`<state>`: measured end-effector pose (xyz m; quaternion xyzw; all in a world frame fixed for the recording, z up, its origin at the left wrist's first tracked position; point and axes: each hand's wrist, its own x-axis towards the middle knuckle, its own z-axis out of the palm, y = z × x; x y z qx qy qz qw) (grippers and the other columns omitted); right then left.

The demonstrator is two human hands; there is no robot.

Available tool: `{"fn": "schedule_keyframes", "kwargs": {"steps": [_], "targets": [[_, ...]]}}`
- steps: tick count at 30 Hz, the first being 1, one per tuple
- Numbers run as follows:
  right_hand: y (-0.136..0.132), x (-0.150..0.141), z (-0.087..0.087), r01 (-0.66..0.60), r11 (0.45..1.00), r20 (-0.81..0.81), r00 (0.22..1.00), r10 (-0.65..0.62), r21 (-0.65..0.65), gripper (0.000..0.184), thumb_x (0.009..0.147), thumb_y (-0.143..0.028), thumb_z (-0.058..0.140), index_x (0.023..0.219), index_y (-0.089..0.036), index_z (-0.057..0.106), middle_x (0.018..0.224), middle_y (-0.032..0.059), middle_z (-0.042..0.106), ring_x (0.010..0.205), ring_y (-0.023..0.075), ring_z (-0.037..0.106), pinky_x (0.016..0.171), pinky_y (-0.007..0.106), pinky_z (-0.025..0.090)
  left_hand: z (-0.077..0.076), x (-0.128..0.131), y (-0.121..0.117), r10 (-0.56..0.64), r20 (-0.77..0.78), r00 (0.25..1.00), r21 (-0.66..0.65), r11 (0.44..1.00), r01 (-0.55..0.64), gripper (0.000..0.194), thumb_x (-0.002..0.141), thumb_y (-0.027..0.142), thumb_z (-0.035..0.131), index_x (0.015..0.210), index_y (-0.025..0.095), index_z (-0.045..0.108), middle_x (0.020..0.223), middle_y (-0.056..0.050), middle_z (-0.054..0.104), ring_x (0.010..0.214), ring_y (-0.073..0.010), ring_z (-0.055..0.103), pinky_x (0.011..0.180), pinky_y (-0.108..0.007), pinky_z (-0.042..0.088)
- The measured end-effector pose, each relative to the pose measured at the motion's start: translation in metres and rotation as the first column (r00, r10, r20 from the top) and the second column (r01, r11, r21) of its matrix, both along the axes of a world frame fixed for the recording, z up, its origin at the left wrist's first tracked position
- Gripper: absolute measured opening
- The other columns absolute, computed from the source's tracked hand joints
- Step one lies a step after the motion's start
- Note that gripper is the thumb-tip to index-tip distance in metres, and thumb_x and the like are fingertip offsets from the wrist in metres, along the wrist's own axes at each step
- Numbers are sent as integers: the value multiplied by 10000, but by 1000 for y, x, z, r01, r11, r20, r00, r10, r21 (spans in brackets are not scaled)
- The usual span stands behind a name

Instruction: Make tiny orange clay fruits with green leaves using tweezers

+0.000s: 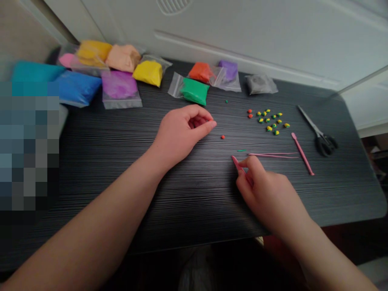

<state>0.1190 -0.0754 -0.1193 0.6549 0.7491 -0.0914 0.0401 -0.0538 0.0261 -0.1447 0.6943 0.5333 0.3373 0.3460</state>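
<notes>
Orange-red shows at the fingertips of the left hand (180, 131), where a pinched piece (211, 119) sits in a narrow grip of thumb and forefinger, mostly covered. Across the dark worktop (188, 206), the right hand (268, 188) has its own grip closed round a slim pink tool (234, 160), much of it hidden by the fist. What counts here, I'd judge, is how that tool lies to the pinched piece: its visible end aims leftward and away from the person, roughly towards the left fingertips, with a clear gap between. A single red ball (222, 137) lies in that gap, nearer the left hand. A green strand (241, 150) lies just past the tool's end, its long axis nearly sideways, closer to the right hand; pink tweezers (273, 155) stretch rightward beyond the knuckles. The left forearm (100, 226) reaches in from the lower left, wrist nearly straight. The right forearm (330, 250) comes from the lower right, fingers curled under.
</notes>
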Motion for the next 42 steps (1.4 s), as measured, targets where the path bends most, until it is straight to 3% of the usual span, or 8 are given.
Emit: {"fn": "schedule_keyframes", "kwargs": {"steps": [6,15,23,28,32,37,42], "targets": [[0,0,1,-32,999,58,998,30,31,105,843,-307,359,845,-219,416,491,-32,566,385,160,540,404,240,177,0,0,0,-3,18,1000,-15,1000,4,200,723,344,542,801,184,633,714,4,626,623,-117,531,596,-244,404],[-2,2,1,-45,999,66,997,44,11,117,845,-318,354,860,-224,423,510,-36,570,422,170,565,415,237,221,-2,0,-1,-24,61,998,18,1000,23,188,725,322,534,786,168,623,717,8,624,635,-111,532,611,-235,405],[-9,11,-4,34,999,-157,987,-38,-28,176,846,-313,370,976,-210,429,579,-29,575,477,142,565,451,225,322,-2,-1,0,-37,63,997,24,999,36,204,734,338,522,789,169,622,705,6,619,629,-113,522,599,-232,393],[-13,20,-2,87,995,-390,915,-103,-59,199,838,-299,402,1017,-213,428,585,-45,560,487,110,529,473,211,349,-1,-3,0,-47,57,997,12,999,47,211,741,355,521,801,178,619,706,10,621,615,-109,514,587,-228,387],[-13,25,-6,110,983,-585,792,-175,-145,222,845,-321,398,1039,-217,413,578,-47,520,519,107,500,482,202,344,-1,-3,0,-54,42,998,-5,999,54,209,747,371,516,802,196,616,708,11,616,619,-115,518,585,-233,396],[-5,28,-18,170,976,-737,641,-215,-138,176,849,-352,390,927,-203,441,551,-50,463,500,97,435,517,209,343,0,-4,0,-69,33,997,-40,997,71,203,749,380,510,805,214,611,735,-1,621,649,-135,535,597,-258,421],[1,25,-19,142,988,-748,649,-138,-59,192,847,-361,389,870,-198,488,560,-41,477,518,98,444,526,209,348,0,-5,0,-76,12,997,-24,997,77,191,742,371,513,816,226,611,774,-23,630,669,-157,542,599,-288,439]]}}
